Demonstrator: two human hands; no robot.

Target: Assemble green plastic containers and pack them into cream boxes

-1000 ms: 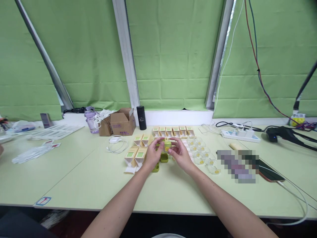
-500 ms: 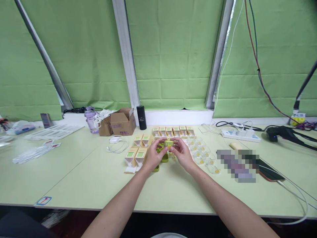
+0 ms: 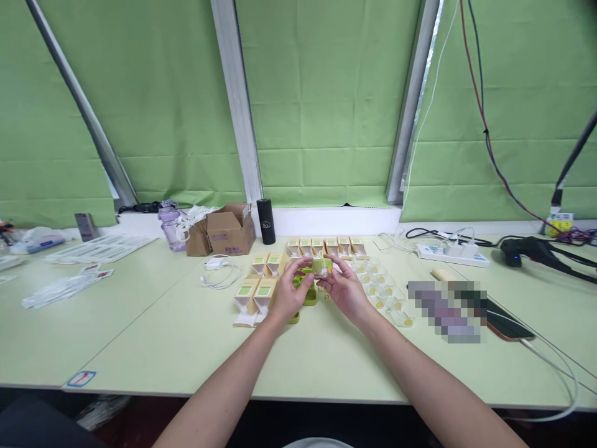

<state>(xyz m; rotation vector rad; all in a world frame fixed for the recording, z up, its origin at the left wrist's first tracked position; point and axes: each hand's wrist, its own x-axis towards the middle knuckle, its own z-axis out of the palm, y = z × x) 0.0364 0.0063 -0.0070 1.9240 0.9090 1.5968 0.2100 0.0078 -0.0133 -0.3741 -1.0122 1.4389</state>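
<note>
Small green container (image 3: 322, 268) between left fingers (image 3: 298, 266) and right fingers (image 3: 340, 264), both grasping it.

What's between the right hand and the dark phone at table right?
In the head view, clear plastic pieces lie beside the right hand; then a pixelated patch, reaching the phone, hides what's there.

The container (image 3: 321, 268) is yellow-green and clear, the blinds (image 3: 326, 106) green, the carton (image 3: 232, 234) brown.
</note>
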